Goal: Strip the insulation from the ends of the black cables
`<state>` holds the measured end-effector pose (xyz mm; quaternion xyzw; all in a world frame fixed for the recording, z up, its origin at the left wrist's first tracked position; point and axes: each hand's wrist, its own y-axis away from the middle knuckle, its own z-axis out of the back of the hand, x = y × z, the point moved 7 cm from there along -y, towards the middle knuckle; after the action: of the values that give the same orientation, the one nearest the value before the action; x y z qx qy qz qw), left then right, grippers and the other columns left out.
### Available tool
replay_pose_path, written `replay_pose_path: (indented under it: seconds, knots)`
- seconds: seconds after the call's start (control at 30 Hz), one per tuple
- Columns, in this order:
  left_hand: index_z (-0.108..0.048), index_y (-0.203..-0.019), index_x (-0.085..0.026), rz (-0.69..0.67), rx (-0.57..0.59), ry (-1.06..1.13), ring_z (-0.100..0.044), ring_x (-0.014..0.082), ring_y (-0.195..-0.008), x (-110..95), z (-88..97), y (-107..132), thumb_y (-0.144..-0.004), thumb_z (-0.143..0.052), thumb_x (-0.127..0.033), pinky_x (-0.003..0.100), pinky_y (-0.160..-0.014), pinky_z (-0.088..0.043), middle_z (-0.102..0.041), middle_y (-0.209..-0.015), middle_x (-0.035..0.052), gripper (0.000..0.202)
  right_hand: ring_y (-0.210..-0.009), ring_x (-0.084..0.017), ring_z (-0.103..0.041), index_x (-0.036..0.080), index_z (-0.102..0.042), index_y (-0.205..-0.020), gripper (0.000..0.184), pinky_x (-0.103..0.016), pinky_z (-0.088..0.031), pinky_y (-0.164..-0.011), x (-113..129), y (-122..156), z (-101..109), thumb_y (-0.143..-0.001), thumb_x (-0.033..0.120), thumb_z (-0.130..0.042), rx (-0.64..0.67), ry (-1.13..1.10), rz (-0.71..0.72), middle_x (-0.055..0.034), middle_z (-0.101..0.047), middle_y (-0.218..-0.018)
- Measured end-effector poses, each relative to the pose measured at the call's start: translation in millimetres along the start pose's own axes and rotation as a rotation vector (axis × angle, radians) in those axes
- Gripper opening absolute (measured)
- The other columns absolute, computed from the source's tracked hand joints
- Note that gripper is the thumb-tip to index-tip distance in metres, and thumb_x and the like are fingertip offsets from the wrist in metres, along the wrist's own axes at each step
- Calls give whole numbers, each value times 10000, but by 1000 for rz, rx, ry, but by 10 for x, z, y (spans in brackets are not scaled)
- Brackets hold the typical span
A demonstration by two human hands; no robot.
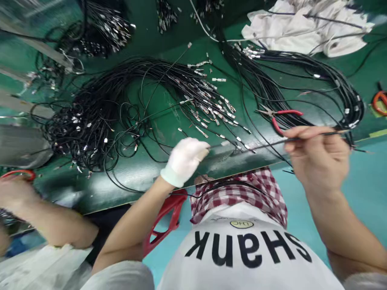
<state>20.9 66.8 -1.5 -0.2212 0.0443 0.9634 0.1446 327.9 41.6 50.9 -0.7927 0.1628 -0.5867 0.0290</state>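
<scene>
My left hand (185, 158), in a white glove, is closed in a pinch above the front of the bench. A thin black cable (269, 145) runs from its fingertips across to my right. Bare and closed, my right hand (320, 157) grips that cable between thumb and fingers near the bench's front edge. Just beyond the right hand lie red-handled pliers (279, 114), their jaws apart, on a bundle of black cables (326, 96). Behind my left hand spreads a large bundle of black cables (136, 68) whose ends carry small metal terminals (208, 100). Blur softens the cable between my hands.
White cloths (308, 28) lie at the back right of the green bench (178, 112). More cable bundles (105, 28) sit at the back left. At far left a co-worker's hand (18, 193) is beside a red-handled tool (21, 173). A red stool (166, 217) stands below the bench edge.
</scene>
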Motion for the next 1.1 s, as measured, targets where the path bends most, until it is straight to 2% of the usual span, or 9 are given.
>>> replay_pose_path:
  seconds: [0.13,0.27,0.33,0.4,0.5,0.57,0.67,0.83,1.1]
  knots:
    - [-720,-1062,-177,126,-47,-23,-641,227,-1013,509,319,-47,-972,-405,-377,326,-933,-479,-728,-1083,72,383,-696,-108,-670,215,-760,-838,77,-188,-499,-560,7,-66,311,-878,265,-716,-180,-35,117,-24,-721,-769]
    - [-743,-931,-211,63,199,-12,-651,188,-838,569,197,-5,-959,-418,-349,272,-786,-499,-736,-924,27,354,-689,-126,-684,186,-749,-905,85,-221,-518,-609,-363,-10,388,-882,242,-690,-205,-11,-100,-76,-738,-839]
    - [-739,-963,-201,55,197,-133,-642,222,-912,461,165,21,-942,-458,-329,314,-839,-484,-725,-967,56,310,-708,-157,-711,183,-737,-980,134,-248,-529,-620,-474,35,376,-893,259,-668,-173,40,-178,-105,-748,-899]
    - [-696,-1134,-198,29,94,-260,-604,272,-1057,238,185,23,-912,-539,-331,376,-928,-450,-699,-1105,88,302,-731,-180,-729,195,-722,-1021,157,-264,-531,-619,-458,57,345,-906,272,-648,-138,88,-178,-116,-751,-933]
    - [-519,-1395,-199,-97,-22,-270,-536,293,-1190,-220,158,-29,-900,-609,-348,414,-1001,-404,-620,-1309,102,525,-726,-183,-727,212,-713,-1014,140,-279,-531,-625,-309,53,260,-917,267,-628,-94,120,-132,-115,-749,-935]
    - [-486,-1424,-198,-155,-21,-250,-559,279,-1139,-431,87,-118,-928,-587,-353,402,-962,-416,-641,-1260,98,529,-712,-181,-717,224,-711,-1007,131,-293,-533,-626,-194,43,199,-922,259,-616,-75,123,-105,-109,-744,-921]
    - [-639,-1239,-211,-157,30,-264,-601,254,-988,-483,7,-260,-979,-503,-331,366,-861,-431,-694,-1032,81,317,-711,-184,-710,237,-704,-991,118,-308,-538,-619,-60,33,151,-929,253,-605,-56,128,-73,-102,-736,-928]
    - [-718,-950,-199,-192,112,-264,-614,222,-929,-192,82,-188,-996,-455,-333,326,-855,-425,-718,-964,56,298,-734,-164,-716,225,-687,-973,102,-290,-568,-657,-74,9,186,-935,290,-618,-43,83,-104,-70,-738,-927]
    - [-742,-1010,-227,16,35,-594,-590,269,-988,645,500,313,-996,-420,-400,350,-802,-395,-720,-1000,64,366,-750,-130,-733,256,-617,-1044,152,-271,-606,-712,-408,33,-4,-944,370,-626,58,-64,-251,-15,-761,-948]
